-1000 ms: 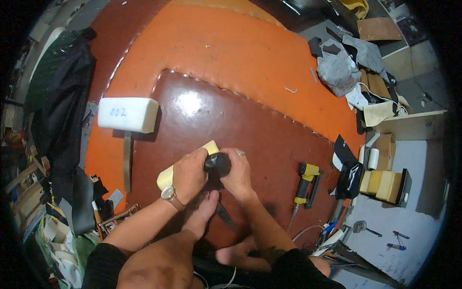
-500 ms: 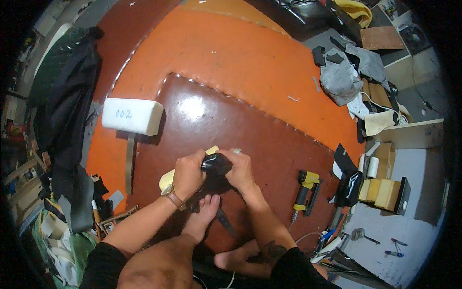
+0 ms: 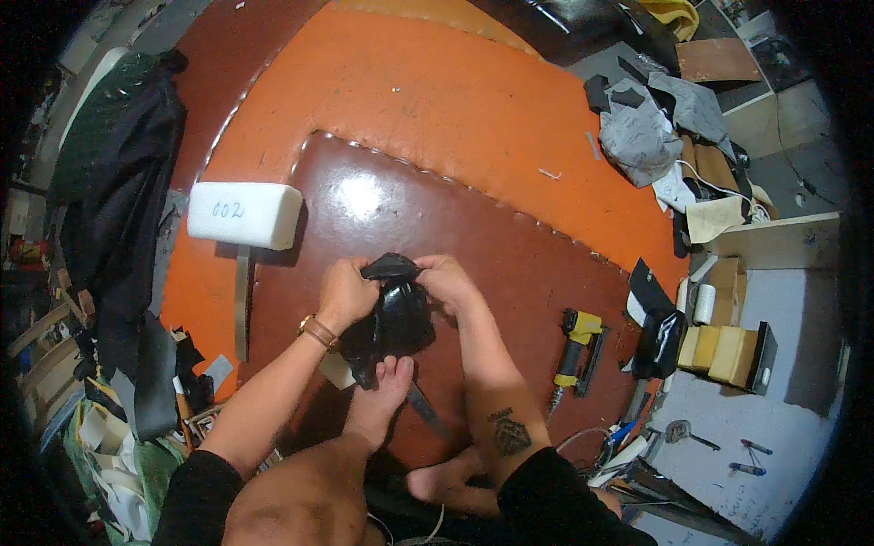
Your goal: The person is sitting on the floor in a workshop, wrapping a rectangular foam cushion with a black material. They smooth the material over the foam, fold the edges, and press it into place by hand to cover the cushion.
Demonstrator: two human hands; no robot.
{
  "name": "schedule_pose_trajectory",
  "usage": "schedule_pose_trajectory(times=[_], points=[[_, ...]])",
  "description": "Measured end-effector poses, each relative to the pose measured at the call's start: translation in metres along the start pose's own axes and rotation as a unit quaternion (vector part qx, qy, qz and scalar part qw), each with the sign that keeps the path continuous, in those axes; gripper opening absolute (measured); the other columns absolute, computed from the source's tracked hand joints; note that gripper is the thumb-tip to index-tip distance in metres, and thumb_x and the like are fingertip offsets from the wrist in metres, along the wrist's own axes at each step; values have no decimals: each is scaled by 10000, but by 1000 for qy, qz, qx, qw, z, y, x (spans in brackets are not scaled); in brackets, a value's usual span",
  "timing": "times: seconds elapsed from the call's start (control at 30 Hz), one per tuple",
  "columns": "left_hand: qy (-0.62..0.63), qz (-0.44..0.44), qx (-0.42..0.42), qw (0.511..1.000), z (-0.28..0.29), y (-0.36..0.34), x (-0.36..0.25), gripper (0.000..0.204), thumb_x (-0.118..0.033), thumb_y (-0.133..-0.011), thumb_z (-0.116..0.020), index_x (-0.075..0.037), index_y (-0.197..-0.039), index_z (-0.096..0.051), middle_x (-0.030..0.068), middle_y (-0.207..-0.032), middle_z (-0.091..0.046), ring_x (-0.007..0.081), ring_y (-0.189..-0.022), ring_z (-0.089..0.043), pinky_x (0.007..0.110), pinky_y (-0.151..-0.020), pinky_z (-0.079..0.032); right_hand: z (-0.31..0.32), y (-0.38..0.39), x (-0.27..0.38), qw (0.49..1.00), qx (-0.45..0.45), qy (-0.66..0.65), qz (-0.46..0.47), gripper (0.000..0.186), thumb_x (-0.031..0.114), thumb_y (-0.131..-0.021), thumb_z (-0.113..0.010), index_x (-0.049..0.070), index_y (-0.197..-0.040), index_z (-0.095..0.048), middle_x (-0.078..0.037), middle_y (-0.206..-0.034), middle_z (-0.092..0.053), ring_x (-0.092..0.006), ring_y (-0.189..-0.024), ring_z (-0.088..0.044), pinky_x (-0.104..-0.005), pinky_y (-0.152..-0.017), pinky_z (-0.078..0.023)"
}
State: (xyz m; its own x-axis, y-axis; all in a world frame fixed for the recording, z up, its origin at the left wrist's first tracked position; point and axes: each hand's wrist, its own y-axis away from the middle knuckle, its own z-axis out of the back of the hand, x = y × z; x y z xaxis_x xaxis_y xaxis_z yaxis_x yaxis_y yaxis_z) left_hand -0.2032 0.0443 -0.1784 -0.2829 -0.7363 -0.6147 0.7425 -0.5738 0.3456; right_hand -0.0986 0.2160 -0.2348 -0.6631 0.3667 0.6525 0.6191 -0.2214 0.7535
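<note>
Between my two hands is a piece of glossy black leatherette [image 3: 405, 318], its top edge folded over. My left hand [image 3: 346, 293], with a strap at the wrist, pinches the left side of that edge. The right side is pinched by my right hand [image 3: 444, 280]. A corner of cream foam [image 3: 337, 370] shows below the leatherette, which covers the rest of it. My bare foot [image 3: 391, 384] touches or nearly touches the lower edge. Beside the foot lies a dark flat strip [image 3: 425, 409].
A white block with handwriting [image 3: 244, 215] rests by a long flat bar [image 3: 242, 309] on the left. To the right lies a yellow-and-black staple gun [image 3: 574, 348]. Black fabric [image 3: 118, 200] hangs at far left; grey scraps [image 3: 642, 146] and yellow foam blocks [image 3: 719, 353] sit right.
The black leatherette has been spread open and hangs between my hands, now covering most of the cream foam. Both hands have moved slightly up and away from my body.
</note>
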Motion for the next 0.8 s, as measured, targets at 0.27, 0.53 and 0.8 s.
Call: schedule_pose_trajectory(times=[0.27,0.53,0.8], points=[[-70,-26,28,997,3,1,0,228,-136,-844,-702,-62,-1043,-783,267,-983,-742,467,-948,-717,552,-828,-571,-14,-4,-32,986,-127,67,85,132,-1,-875,-634,5,-920,-758,-61,-804,-728,-180,-734,-669,-354,-697,-541],[-25,-34,67,997,4,-2,14,242,-148,-854,-689,-61,-1064,-770,257,-1021,-746,461,-971,-715,546,-859,-570,-18,20,-28,991,-100,49,75,198,15,-913,-592,11,-1064,-720,-67,-884,-722,-193,-758,-664,-364,-709,-541],[-63,-70,27,995,7,10,7,314,-110,-831,-728,-61,-1139,-772,258,-970,-748,464,-935,-723,539,-857,-582,-8,29,-16,996,-18,-76,45,203,-58,-920,-613,47,-1076,-687,-64,-923,-730,-122,-795,-668,-306,-702,-536]])
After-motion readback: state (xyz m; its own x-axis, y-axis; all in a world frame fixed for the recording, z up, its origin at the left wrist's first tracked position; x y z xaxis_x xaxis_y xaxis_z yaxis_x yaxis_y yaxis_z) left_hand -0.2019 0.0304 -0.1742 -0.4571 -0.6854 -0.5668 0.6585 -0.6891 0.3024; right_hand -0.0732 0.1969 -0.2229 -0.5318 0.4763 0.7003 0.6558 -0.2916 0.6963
